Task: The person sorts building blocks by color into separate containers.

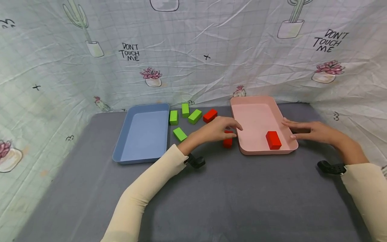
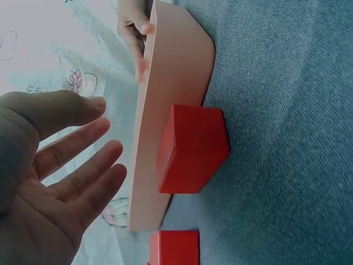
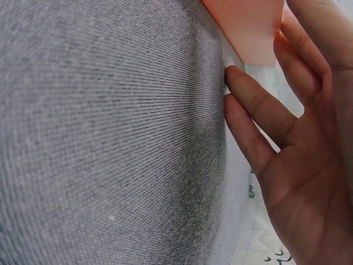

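The pink tray [image 1: 255,116] stands at the right with one red block [image 1: 273,140] inside, near its front right corner. My left hand [image 1: 211,130] hovers at the tray's left side, fingers apart and holding nothing. Just below it a red block [image 1: 227,141] sits on the table beside the tray; the left wrist view shows this block [image 2: 193,149] against the tray wall [image 2: 174,61]. My right hand [image 1: 315,131] is at the tray's right rim, fingers extended; in the right wrist view the hand [image 3: 298,138] has fingertips by the tray wall [image 3: 248,27].
Another red block [image 1: 210,115] and several green blocks [image 1: 195,116] lie between the two trays. A blue tray [image 1: 145,131] stands at the left. Behind the grey table [image 1: 242,195] hangs a printed cloth [image 1: 187,67].
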The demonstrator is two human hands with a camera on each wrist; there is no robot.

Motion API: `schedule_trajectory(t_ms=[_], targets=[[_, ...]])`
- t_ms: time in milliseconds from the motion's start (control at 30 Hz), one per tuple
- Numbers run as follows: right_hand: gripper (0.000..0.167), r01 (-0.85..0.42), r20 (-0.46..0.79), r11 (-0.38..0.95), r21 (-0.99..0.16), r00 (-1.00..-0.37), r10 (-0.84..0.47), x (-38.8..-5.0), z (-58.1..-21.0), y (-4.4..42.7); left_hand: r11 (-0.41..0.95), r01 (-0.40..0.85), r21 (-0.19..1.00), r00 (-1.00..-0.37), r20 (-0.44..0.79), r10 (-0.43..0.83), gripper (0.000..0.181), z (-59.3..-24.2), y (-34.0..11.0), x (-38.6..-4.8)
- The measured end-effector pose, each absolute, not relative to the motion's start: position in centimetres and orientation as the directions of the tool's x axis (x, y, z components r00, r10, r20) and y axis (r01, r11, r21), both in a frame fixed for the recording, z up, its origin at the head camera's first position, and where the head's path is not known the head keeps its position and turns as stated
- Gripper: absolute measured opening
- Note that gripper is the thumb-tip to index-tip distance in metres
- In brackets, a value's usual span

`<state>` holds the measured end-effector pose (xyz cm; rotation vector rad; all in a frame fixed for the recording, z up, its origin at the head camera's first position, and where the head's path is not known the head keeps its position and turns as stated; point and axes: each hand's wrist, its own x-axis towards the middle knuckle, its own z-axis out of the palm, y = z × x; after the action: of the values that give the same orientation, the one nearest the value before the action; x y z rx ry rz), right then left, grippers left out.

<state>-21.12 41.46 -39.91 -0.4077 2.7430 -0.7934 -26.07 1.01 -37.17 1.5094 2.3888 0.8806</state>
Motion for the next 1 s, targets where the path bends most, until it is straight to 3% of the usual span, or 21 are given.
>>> schedule_trajectory(t_ms=[367, 567, 1000], targets=[[0.069, -0.190, -0.176, 0.812, -0.552, -0.925, -0.336, -21.2, -39.7, 41.5, 0.319, 0.712, 0.626, -0.509, 0.147, 0.848, 0.036, -38.1, -0.3, -26.4], [0.069, -0.192, -0.180, 0.809, -0.556, -0.922, -0.342, -21.5, -39.6, 41.6, 0.315, 0.684, 0.658, -0.502, 0.111, 0.858, 0.039, -38.8, -0.6, -26.6], [0.067, -0.195, -0.185, 0.827, -0.527, -0.924, -0.336, -21.7, -39.5, 41.8, 0.347, 0.746, 0.569, -0.487, 0.111, 0.866, 0.046, -39.5, -1.0, -26.9]])
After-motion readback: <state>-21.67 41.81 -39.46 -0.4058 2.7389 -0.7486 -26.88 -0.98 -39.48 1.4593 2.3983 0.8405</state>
